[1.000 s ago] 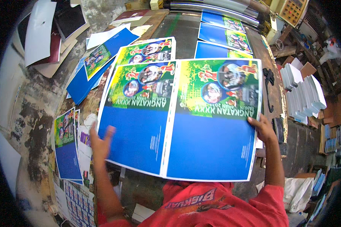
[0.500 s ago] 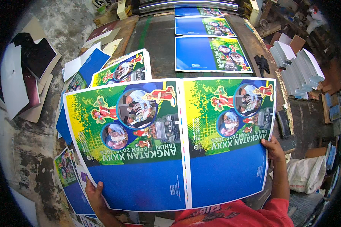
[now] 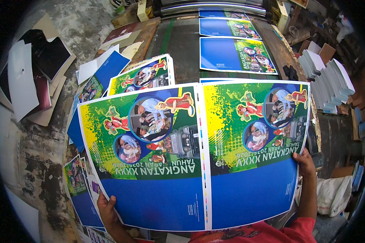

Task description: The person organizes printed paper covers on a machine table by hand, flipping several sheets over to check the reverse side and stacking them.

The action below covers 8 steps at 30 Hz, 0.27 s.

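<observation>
A large printed sheet (image 3: 150,198) is stretched out in front of me, held between both hands. Two matching designs fill it side by side, green and yellow with round photos above and plain blue below, parted by a white strip with colour marks. My left hand (image 3: 108,208) grips its lower left edge, thumb on the front and fingers mostly hidden behind. On the right edge, about midway down, my right hand (image 3: 305,163) pinches the paper the same way. Beyond the sheet, similar smaller prints (image 3: 219,54) lie in a row on a dark belt (image 3: 178,48).
A metal roller (image 3: 215,9) spans the belt's far end. At left are a stack of prints (image 3: 170,73), loose blue sheets (image 3: 109,71) and dark and white boards (image 3: 22,81) on the floor. White paper stacks (image 3: 332,81) and a white sack (image 3: 332,194) are at right.
The view has shifted, so the held sheet and both hands sit slightly farther right. Another print's edge now shows just behind the sheet's top. Both hands keep their grip.
</observation>
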Motion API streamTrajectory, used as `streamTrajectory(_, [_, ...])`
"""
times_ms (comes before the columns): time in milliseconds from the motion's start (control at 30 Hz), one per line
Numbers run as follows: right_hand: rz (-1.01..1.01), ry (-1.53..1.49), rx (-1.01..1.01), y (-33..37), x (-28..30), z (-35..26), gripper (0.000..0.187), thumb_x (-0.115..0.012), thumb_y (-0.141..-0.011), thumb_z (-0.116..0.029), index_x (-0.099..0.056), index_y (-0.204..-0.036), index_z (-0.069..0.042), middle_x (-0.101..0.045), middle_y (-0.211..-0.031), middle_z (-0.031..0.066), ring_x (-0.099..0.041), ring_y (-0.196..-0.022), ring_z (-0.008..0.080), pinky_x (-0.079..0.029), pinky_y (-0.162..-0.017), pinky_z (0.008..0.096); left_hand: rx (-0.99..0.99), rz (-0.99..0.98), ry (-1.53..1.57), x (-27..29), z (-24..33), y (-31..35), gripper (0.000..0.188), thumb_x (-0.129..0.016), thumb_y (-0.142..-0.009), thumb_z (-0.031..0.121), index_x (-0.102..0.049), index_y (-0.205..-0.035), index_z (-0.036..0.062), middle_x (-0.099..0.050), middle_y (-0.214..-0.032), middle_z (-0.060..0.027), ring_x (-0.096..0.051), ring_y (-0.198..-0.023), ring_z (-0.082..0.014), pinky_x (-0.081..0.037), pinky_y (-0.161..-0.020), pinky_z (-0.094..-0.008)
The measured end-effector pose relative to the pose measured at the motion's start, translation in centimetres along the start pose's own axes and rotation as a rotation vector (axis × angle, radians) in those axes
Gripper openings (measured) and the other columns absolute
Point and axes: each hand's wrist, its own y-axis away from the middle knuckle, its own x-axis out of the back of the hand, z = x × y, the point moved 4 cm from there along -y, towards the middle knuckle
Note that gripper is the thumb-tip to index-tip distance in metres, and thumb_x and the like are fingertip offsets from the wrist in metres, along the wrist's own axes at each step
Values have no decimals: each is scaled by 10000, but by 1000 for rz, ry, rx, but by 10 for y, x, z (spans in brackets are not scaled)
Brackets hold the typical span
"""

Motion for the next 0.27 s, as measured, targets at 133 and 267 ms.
streamTrajectory(133, [-16, 6, -6, -2, 5, 3, 502, -729, -797, -177, -544, -1219, 24, -658, -1084, 93, -640, -936, 186, -508, -843, 332, 5, 29, 3, -3, 5, 4, 577, -780, -779, 241, -546, -1225, -41, -657, -1085, -114, -608, -985, -203, -438, -934, -341])
streamTrajectory(267, [2, 3, 28, -2, -1, 1, 503, -728, -808, -198, -545, -1221, 25, -658, -1090, 96, -639, -947, 189, -495, -871, 329, 14, 19, -26, 6, 6, 6, 595, -785, -776, 252, -541, -1232, -44, -657, -1089, -117, -613, -977, -203, -442, -932, -346])
